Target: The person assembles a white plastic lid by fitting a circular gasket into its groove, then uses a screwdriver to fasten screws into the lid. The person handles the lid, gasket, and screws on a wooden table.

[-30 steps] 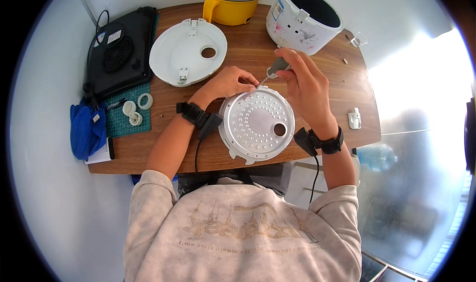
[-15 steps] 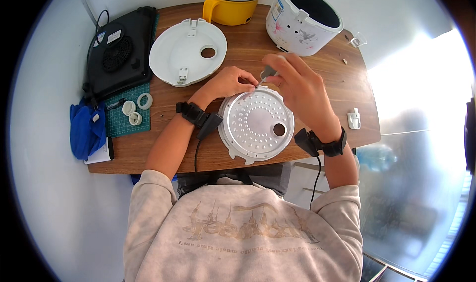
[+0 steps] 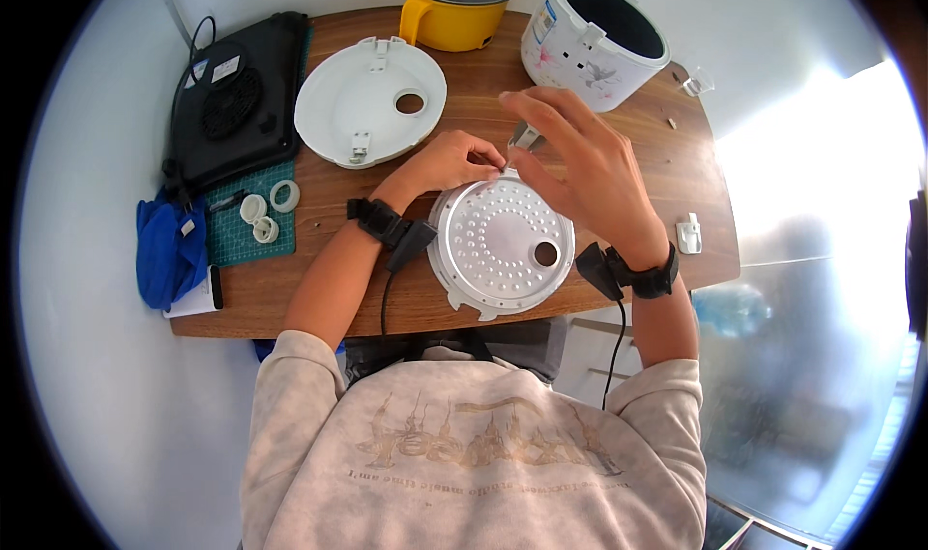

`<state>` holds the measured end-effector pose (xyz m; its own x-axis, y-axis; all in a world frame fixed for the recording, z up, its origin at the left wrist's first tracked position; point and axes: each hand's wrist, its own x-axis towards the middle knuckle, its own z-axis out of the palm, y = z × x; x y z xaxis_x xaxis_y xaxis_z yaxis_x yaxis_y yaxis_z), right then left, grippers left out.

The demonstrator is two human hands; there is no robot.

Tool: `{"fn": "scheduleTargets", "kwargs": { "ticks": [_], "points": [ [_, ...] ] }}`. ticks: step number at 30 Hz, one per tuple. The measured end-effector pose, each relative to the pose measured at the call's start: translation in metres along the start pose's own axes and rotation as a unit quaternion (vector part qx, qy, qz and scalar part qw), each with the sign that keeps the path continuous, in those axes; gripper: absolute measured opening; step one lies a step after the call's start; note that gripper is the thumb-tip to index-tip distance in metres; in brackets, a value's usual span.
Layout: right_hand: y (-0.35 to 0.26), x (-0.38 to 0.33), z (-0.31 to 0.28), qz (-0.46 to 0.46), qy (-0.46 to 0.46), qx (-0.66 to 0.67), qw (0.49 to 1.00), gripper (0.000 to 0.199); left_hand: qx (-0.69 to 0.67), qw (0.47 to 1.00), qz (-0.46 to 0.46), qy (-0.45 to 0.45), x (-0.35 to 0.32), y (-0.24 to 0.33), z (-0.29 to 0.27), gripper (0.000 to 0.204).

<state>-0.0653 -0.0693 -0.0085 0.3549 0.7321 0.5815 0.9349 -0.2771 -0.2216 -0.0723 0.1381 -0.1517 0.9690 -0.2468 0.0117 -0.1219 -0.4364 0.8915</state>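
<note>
A round silvery-white inner lid plate [image 3: 503, 236], dimpled and with one dark round hole, lies near the table's front edge. At its far rim, the fingertips of my left hand [image 3: 454, 160] are pinched together; what they hold there is too small to make out. My right hand [image 3: 590, 168] is over the same rim, loosely around a screwdriver with a greyish handle [image 3: 526, 135]. Its fingers are partly stretched, with the handle between thumb and fingers. The screwdriver slants down toward my left fingertips, and its tip is hidden there.
A white round lid shell [image 3: 372, 105] lies behind my left hand. Farther back stand a yellow pot [image 3: 454, 23] and a white rice cooker body [image 3: 580, 52]. At left are a black appliance base [image 3: 242, 96], a green cutting mat [image 3: 232, 246] and a blue cloth [image 3: 169, 255]. A small white part [image 3: 689, 234] lies right.
My right hand has loosened and spread its fingers around the screwdriver handle, which shows more now. My left hand stays at the plate's rim.
</note>
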Motion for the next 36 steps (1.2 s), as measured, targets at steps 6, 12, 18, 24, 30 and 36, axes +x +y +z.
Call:
{"fn": "scheduleTargets", "kwargs": {
  "ticks": [6, 12, 18, 24, 30, 36],
  "points": [
    [0.003, 0.001, 0.003, -0.001, 0.003, 0.065, 0.998, 0.044, -0.032, 0.999, -0.003, -0.007, 0.002, -0.010, 0.001, 0.028],
    [0.007, -0.002, -0.006, 0.023, -0.028, 0.082, 0.996, 0.040, -0.010, 1.000, 0.015, 0.000, 0.002, -0.008, 0.003, 0.022],
    [0.010, 0.001, -0.011, 0.001, -0.037, 0.068, 0.997, 0.029, -0.019, 1.000, 0.007, -0.003, 0.002, -0.009, 0.003, 0.021],
    [0.007, 0.000, -0.013, 0.041, -0.032, 0.076, 0.996, 0.027, -0.027, 1.000, -0.004, -0.007, 0.002, -0.003, 0.002, 0.021],
    [0.012, 0.004, -0.010, 0.039, -0.015, 0.079, 0.996, 0.027, -0.047, 0.999, -0.008, -0.013, 0.003, -0.006, 0.003, 0.022],
    [0.014, 0.004, -0.009, 0.039, -0.005, 0.040, 0.998, 0.030, -0.022, 1.000, -0.007, -0.008, 0.003, -0.006, 0.003, 0.024]
  ]
}}
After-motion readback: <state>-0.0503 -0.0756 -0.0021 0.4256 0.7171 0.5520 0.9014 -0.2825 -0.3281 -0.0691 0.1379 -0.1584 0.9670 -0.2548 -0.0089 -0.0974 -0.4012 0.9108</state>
